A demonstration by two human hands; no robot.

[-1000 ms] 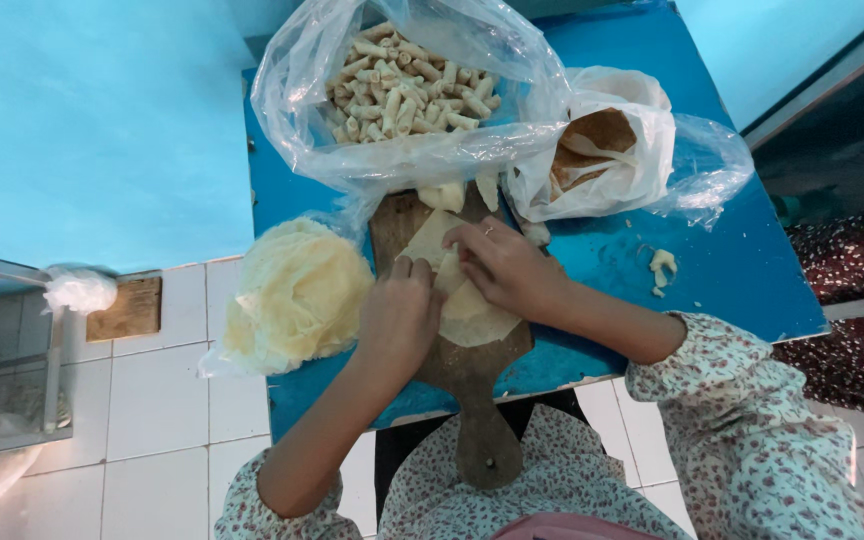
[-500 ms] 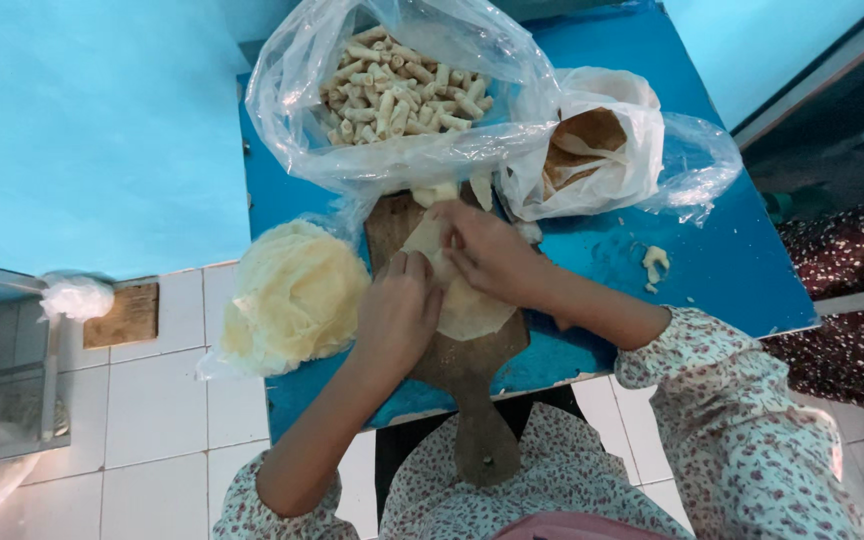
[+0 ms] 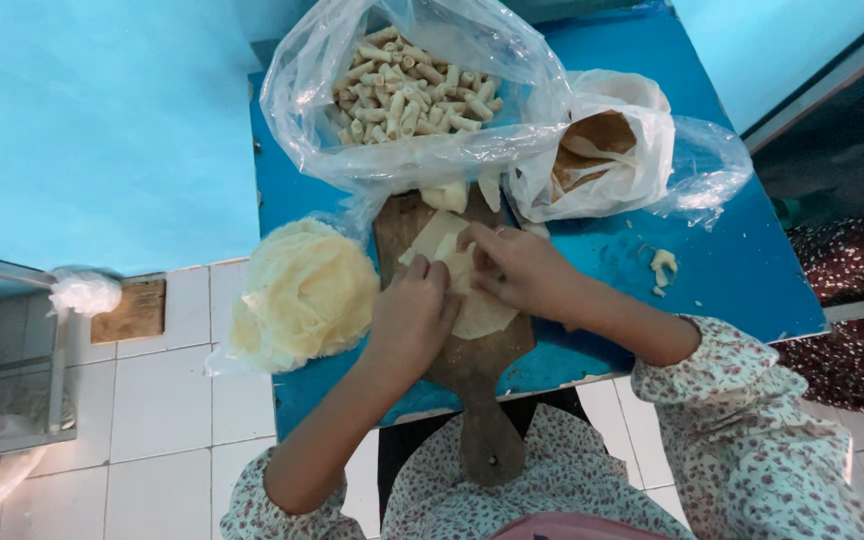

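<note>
The blue table [image 3: 712,270] fills the middle of the view, set against a blue wall above a white tiled floor. At its far edge a big clear bag [image 3: 412,90] lies open, full of small pale rolls [image 3: 407,85]. To its right a smaller white bag [image 3: 602,150] holds something brown, with loose clear plastic trailing off beyond it. At the table's left edge a wrapped stack of pale yellow sheets [image 3: 302,290] hangs partly over the side. No label or sign shows on any of these packages.

A wooden board [image 3: 472,360] lies in the middle, handle toward the person. On it lies one wrapper [image 3: 472,300], and both hands are at its far corner. The left hand [image 3: 412,315] has its fingers curled together, pressing down on the folded edge. The right hand [image 3: 522,270] has its fingers bent and close, pinching the wrapper from the other side.

By the look of it, the step in hand is rolling the wrapper shut; the roll seems only begun, so it calls for even pressure from both hands to keep it tight.

A few dough scraps [image 3: 662,265] lie on the table to the right.
</note>
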